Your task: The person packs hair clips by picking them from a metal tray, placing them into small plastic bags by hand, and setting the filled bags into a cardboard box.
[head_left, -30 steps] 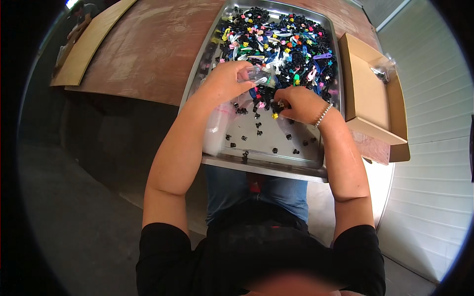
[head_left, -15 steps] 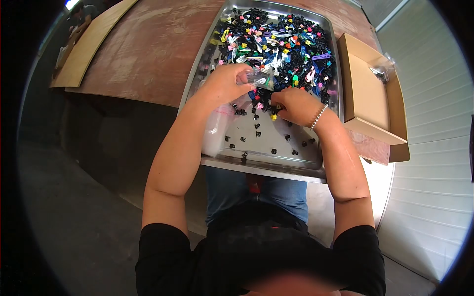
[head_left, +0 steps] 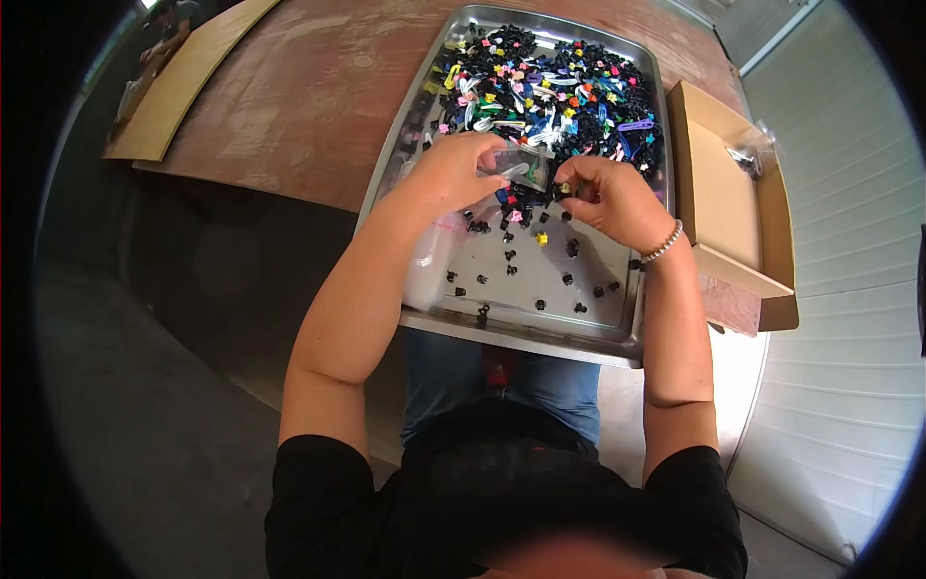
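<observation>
My left hand (head_left: pixel 455 176) pinches a small clear plastic bag (head_left: pixel 526 168) over the tray; a pale snap clip and some dark pieces show through it. Close to the bag's right end, my right hand (head_left: pixel 622 205) has thumb and fingers curled around small hair clips (head_left: pixel 565 189), one of them yellowish, partly hidden by the fingers. Beneath both hands lies a large heap of hair clips (head_left: pixel 588 96), mostly black mini claws with coloured flower clips and snap clips. A yellow flower clip (head_left: pixel 542 238) rests on the bare metal nearer me.
The metal tray (head_left: pixel 521 336) sits on a reddish-brown wooden table (head_left: pixel 299 87). Clear plastic bags (head_left: pixel 430 265) lie inside its left side, and several black claw clips are scattered at the front. An open cardboard box (head_left: pixel 725 193) stands right. Another person (head_left: pixel 174 29) is at far left.
My right hand has risen from the clips and moved right, to beside the bag's end. The bag in my left hand has shifted slightly right, and the yellow flower clip now lies uncovered.
</observation>
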`<action>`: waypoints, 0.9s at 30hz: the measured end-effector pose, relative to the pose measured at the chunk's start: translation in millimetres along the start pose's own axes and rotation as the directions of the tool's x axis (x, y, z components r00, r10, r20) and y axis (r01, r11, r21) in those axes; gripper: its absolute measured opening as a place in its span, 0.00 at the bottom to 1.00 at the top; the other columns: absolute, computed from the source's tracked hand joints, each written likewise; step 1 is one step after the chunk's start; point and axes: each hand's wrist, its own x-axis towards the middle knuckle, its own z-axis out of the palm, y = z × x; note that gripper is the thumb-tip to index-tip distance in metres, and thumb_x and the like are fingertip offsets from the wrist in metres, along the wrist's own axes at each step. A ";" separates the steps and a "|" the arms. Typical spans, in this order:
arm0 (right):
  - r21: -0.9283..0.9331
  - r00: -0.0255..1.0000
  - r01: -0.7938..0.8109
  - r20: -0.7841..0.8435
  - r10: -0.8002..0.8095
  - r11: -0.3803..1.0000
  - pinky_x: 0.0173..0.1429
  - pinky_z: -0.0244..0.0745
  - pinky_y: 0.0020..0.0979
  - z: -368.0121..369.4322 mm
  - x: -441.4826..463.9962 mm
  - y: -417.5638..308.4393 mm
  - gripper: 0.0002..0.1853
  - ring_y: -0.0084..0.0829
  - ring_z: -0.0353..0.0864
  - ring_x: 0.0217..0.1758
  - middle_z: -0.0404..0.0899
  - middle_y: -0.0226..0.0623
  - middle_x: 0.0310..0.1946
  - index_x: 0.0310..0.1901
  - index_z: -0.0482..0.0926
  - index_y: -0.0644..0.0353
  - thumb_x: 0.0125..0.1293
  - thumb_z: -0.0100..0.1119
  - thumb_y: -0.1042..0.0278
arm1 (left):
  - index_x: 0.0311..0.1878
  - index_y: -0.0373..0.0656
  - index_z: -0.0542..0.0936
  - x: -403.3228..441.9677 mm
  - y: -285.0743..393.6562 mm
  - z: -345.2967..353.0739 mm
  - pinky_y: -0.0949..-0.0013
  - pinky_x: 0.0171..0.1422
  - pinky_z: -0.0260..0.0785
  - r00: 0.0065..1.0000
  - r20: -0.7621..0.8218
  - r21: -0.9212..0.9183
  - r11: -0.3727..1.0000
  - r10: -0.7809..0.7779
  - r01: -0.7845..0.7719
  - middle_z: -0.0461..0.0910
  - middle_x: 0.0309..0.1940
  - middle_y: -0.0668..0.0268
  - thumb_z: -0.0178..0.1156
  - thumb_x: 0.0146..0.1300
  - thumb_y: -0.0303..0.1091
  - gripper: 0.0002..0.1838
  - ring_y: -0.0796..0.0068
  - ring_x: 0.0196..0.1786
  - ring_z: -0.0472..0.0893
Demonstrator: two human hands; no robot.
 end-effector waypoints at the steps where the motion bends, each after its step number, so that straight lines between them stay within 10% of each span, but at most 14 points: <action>1: 0.001 1.000 0.000 -0.001 0.000 1.000 0.31 0.68 0.23 -0.4 -0.4 -0.6 0.12 0.18 0.70 0.25 0.73 0.30 0.22 0.41 0.78 0.63 0.54 0.66 0.78 | 0.52 0.38 0.78 -0.1 0.5 1.2 0.67 0.45 0.73 1.000 0.007 0.016 1.000 0.022 -0.022 0.81 0.37 0.61 0.70 0.50 0.29 0.24 0.69 0.39 0.80; 14: 0.006 0.952 0.225 -0.215 -0.219 0.974 0.35 0.74 0.24 18.5 6.5 -2.4 0.11 0.19 0.77 0.30 0.81 0.34 0.35 0.44 0.82 0.64 0.59 0.64 0.78 | 0.58 0.41 0.74 -4.4 23.3 7.0 0.68 0.49 0.75 0.992 0.082 -0.074 0.993 0.097 -0.091 0.79 0.46 0.61 0.69 0.50 0.26 0.29 0.69 0.48 0.80; 21: -0.026 0.927 0.006 -0.374 -0.016 1.000 0.33 0.73 0.21 2.4 6.2 15.8 0.07 0.17 0.76 0.28 0.82 0.31 0.27 0.41 0.82 0.65 0.62 0.62 0.75 | 0.59 0.45 0.75 -4.0 17.9 4.0 0.68 0.52 0.75 0.995 -0.002 -0.026 0.995 0.097 -0.097 0.77 0.47 0.62 0.69 0.51 0.25 0.29 0.70 0.49 0.79; 24: -0.091 0.930 -0.068 -0.368 0.030 0.994 0.35 0.76 0.32 -3.2 6.7 26.0 0.06 0.37 0.82 0.27 0.82 0.42 0.26 0.35 0.82 0.63 0.58 0.61 0.73 | 0.57 0.45 0.75 -2.1 14.0 4.6 0.65 0.50 0.74 0.973 -0.129 0.021 0.981 0.192 -0.191 0.79 0.45 0.61 0.71 0.49 0.29 0.28 0.64 0.45 0.80; 27: -0.177 0.938 -0.160 -0.333 0.094 0.971 0.35 0.75 0.33 -13.6 3.0 32.1 0.05 0.38 0.82 0.28 0.82 0.43 0.26 0.33 0.82 0.64 0.57 0.62 0.71 | 0.59 0.45 0.75 -0.1 17.3 2.3 0.70 0.55 0.73 0.992 -0.113 -0.295 0.955 -0.057 0.022 0.77 0.47 0.65 0.69 0.54 0.26 0.27 0.75 0.51 0.77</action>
